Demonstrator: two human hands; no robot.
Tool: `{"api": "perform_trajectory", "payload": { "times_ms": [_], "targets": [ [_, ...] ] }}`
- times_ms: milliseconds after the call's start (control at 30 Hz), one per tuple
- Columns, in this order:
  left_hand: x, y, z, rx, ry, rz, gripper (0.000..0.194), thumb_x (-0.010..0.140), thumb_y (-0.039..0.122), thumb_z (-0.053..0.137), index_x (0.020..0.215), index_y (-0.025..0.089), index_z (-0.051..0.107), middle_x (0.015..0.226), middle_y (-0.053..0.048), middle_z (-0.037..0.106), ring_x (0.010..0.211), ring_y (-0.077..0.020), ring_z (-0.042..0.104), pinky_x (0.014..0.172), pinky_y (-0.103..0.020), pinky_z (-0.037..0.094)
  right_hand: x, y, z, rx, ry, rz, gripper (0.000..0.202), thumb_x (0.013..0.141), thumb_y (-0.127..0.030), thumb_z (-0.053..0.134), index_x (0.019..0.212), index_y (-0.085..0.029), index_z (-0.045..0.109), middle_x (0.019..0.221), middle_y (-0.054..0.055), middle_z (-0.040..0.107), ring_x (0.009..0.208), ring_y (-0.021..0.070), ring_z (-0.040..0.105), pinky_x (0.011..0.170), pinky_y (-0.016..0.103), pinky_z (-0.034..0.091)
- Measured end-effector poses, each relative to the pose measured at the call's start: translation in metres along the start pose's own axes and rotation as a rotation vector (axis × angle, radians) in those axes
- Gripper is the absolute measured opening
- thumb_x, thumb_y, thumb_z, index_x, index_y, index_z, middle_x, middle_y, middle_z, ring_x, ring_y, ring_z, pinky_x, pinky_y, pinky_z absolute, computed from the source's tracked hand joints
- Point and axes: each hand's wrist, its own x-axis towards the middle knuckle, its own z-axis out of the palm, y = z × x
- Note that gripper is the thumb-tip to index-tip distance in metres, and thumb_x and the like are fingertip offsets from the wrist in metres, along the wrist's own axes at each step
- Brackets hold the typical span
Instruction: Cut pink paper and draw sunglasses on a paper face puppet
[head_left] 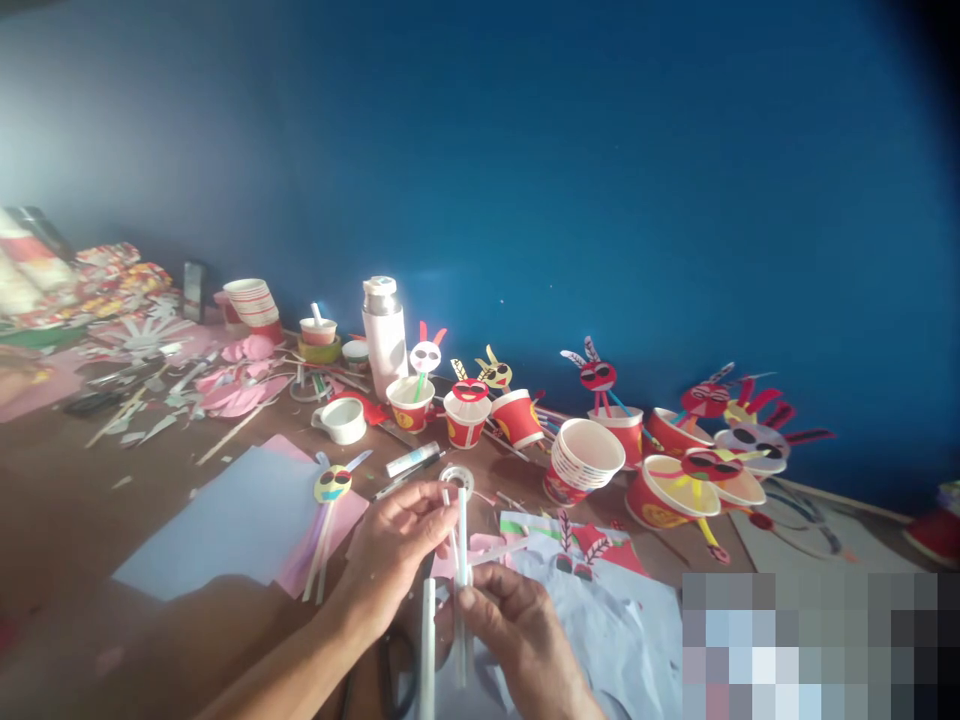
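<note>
Near the bottom centre, my right hand (pixel 514 620) is closed round a white, translucent straw (pixel 462 530) that stands roughly upright. My left hand (pixel 409 540) is pinched at the upper part of the straws, its fingertips on a thin strip beside the upright one. Another white straw (pixel 427 650) stands below my left hand; what holds it is hidden. Left of my hands, a yellow paper face (pixel 333 484) with sunglasses and straw legs lies on pink and pale blue paper (pixel 225 520).
Red paper cups with paper figures (pixel 466 415) line the blue wall, beside a stacked set of cups (pixel 581 460) and a white bottle (pixel 385 345). Paper scraps and tools lie at left. A tape roll (pixel 456 482) sits behind my hands; crumpled paper (pixel 607 630) lies at right.
</note>
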Motion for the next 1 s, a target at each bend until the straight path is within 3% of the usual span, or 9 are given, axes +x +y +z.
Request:
{"api": "perform_trajectory", "payload": {
  "times_ms": [267, 433, 567, 667, 800, 1000],
  "targets": [
    [-0.014, -0.008, -0.004, 0.149, 0.039, 0.175, 0.017, 0.080, 0.032, 0.065, 0.076, 0.018, 0.056, 0.080, -0.001, 0.062, 0.064, -0.0134, 0.059, 0.061, -0.022, 0.049, -0.002, -0.014, -0.002, -0.061, 0.095, -0.044, 0.037, 0.077, -0.054, 0.067, 0.069, -0.018, 0.065, 0.058, 0.001, 0.065, 0.049, 0.0125, 0.058, 0.052, 0.023, 0.042],
    [-0.023, -0.004, -0.012, 0.461, -0.082, 0.281, 0.008, 0.084, 0.024, 0.057, 0.084, 0.019, 0.063, 0.082, -0.004, 0.063, 0.071, -0.0153, 0.061, 0.065, -0.021, 0.049, -0.004, -0.028, 0.002, -0.124, 0.089, -0.079, 0.035, 0.078, -0.054, 0.066, 0.067, -0.020, 0.066, 0.058, 0.000, 0.064, 0.049, 0.0132, 0.057, 0.052, 0.024, 0.042],
    [-0.025, 0.013, -0.011, 0.711, -0.224, 0.423, 0.019, 0.086, 0.019, 0.052, 0.091, 0.020, 0.071, 0.085, -0.007, 0.067, 0.076, -0.0178, 0.063, 0.070, -0.022, 0.050, -0.008, -0.037, 0.009, -0.160, 0.081, -0.139, 0.035, 0.076, -0.053, 0.067, 0.061, -0.021, 0.064, 0.054, 0.000, 0.063, 0.052, 0.0150, 0.059, 0.058, 0.026, 0.045],
    [-0.026, 0.022, -0.008, 0.782, -0.265, 0.422, 0.019, 0.087, 0.020, 0.053, 0.088, 0.020, 0.072, 0.081, -0.006, 0.067, 0.072, -0.0179, 0.063, 0.066, -0.023, 0.049, -0.011, -0.036, 0.009, -0.112, 0.027, -0.134, 0.032, 0.078, -0.051, 0.066, 0.066, -0.022, 0.065, 0.056, -0.001, 0.064, 0.048, 0.0142, 0.058, 0.056, 0.027, 0.046],
    [-0.027, 0.023, -0.006, 0.794, -0.210, 0.416, 0.016, 0.085, 0.021, 0.054, 0.081, 0.021, 0.070, 0.079, -0.004, 0.068, 0.073, -0.0177, 0.063, 0.068, -0.022, 0.048, -0.011, -0.026, 0.006, -0.055, -0.024, -0.112, 0.029, 0.081, -0.047, 0.066, 0.074, -0.020, 0.066, 0.063, 0.000, 0.067, 0.050, 0.0133, 0.059, 0.057, 0.027, 0.046],
    [-0.026, 0.024, -0.008, 0.739, -0.232, 0.355, 0.014, 0.079, 0.017, 0.056, 0.072, 0.020, 0.068, 0.074, -0.003, 0.065, 0.069, -0.0164, 0.061, 0.063, -0.020, 0.047, -0.010, -0.024, 0.009, -0.099, 0.000, -0.109, 0.032, 0.080, -0.049, 0.067, 0.070, -0.018, 0.065, 0.061, 0.001, 0.066, 0.053, 0.0136, 0.059, 0.059, 0.027, 0.046]
  ]
}}
